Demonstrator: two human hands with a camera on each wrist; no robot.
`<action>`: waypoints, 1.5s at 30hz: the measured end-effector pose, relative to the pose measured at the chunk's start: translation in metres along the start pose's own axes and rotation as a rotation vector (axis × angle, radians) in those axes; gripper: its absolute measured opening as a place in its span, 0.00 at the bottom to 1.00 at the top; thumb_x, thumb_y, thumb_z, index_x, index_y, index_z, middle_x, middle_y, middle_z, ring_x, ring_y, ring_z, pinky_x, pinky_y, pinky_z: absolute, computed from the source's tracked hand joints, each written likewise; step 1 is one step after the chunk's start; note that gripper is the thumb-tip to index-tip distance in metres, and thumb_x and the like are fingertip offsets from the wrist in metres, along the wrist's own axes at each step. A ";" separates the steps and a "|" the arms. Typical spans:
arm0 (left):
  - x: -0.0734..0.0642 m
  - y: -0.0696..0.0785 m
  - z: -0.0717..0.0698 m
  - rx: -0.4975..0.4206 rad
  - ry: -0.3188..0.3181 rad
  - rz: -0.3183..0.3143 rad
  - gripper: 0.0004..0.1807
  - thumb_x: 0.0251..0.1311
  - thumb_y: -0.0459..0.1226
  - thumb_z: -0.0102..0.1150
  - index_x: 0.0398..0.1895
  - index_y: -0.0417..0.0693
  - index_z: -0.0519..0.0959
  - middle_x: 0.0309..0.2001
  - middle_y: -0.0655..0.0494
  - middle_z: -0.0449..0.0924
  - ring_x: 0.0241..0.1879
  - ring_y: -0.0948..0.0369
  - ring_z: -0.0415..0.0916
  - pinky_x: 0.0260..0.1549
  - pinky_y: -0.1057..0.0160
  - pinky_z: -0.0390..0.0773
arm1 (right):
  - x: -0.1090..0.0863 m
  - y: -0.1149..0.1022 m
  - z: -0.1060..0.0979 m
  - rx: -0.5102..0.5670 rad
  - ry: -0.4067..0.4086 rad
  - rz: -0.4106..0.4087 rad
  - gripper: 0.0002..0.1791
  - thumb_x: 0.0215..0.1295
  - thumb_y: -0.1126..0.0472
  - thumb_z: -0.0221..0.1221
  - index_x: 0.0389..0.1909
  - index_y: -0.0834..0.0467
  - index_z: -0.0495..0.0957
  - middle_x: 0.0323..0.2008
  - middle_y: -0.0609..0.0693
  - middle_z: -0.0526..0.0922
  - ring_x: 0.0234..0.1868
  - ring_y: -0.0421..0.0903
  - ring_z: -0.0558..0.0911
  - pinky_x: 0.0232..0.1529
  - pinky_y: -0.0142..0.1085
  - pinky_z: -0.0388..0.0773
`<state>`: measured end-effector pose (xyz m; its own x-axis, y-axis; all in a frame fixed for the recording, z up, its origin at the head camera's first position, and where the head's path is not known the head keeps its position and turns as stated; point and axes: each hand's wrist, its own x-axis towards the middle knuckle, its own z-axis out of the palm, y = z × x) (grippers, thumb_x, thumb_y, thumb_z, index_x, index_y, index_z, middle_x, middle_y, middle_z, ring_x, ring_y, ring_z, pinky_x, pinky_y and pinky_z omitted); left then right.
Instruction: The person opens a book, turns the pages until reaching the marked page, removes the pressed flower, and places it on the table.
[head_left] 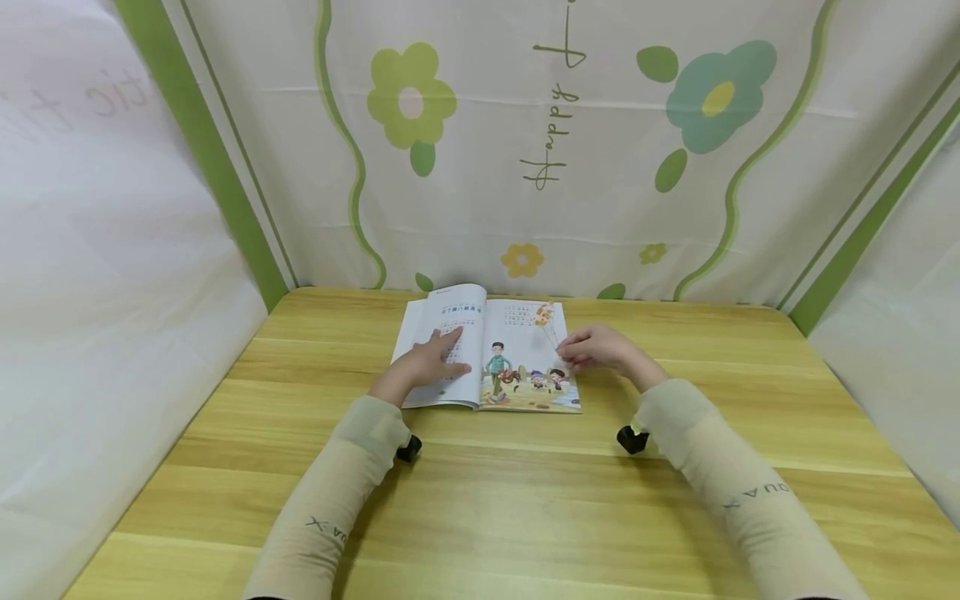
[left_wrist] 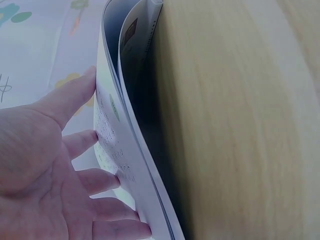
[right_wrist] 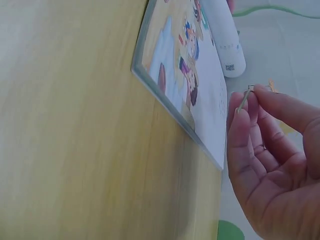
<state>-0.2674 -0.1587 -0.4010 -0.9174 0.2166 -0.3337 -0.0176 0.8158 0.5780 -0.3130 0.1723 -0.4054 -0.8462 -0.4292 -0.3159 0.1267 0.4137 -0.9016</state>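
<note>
An open picture book (head_left: 525,358) lies near the back of the table, text on its left page and a colourful drawing of people on the right. My left hand (head_left: 431,360) rests on the raised, curved left page with its fingers spread. In the left wrist view the fingertips touch the printed page (left_wrist: 117,145). Over the book's right edge, my right hand (head_left: 596,346) pinches the thin stems of a small orange ornament (head_left: 543,315). The right wrist view shows a thin stem (right_wrist: 244,99) between thumb and fingers; its exact kind is unclear.
The wooden table (head_left: 525,517) extends in front of the book and to both sides. A pale curtain with flowers (head_left: 480,200) hangs right behind the back edge, and white cloth walls (head_left: 97,275) flank the table. Black wrist cameras (head_left: 632,439) sit under the sleeves.
</note>
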 end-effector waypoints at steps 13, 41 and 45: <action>-0.002 0.002 0.000 -0.005 -0.009 0.000 0.45 0.73 0.52 0.58 0.85 0.58 0.46 0.81 0.37 0.32 0.75 0.27 0.32 0.71 0.30 0.43 | -0.026 0.011 -0.038 0.040 0.075 0.009 0.23 0.76 0.66 0.57 0.62 0.81 0.70 0.36 0.53 0.87 0.32 0.38 0.84 0.42 0.34 0.84; 0.000 0.000 0.000 0.002 -0.010 -0.002 0.45 0.72 0.53 0.59 0.85 0.60 0.46 0.82 0.38 0.32 0.76 0.28 0.33 0.71 0.30 0.44 | -0.059 0.060 -0.099 -0.007 0.217 0.099 0.22 0.74 0.69 0.59 0.59 0.82 0.70 0.31 0.47 0.87 0.29 0.37 0.85 0.34 0.31 0.84; -0.001 0.001 -0.001 -0.001 -0.013 -0.004 0.45 0.72 0.53 0.59 0.85 0.60 0.46 0.82 0.38 0.32 0.76 0.27 0.32 0.70 0.29 0.44 | -0.061 0.065 -0.101 0.006 0.226 0.117 0.21 0.73 0.70 0.60 0.58 0.82 0.71 0.30 0.47 0.87 0.28 0.37 0.85 0.34 0.31 0.84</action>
<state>-0.2666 -0.1582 -0.3993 -0.9122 0.2203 -0.3454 -0.0214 0.8164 0.5771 -0.3059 0.3066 -0.4144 -0.9200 -0.1877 -0.3441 0.2328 0.4447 -0.8649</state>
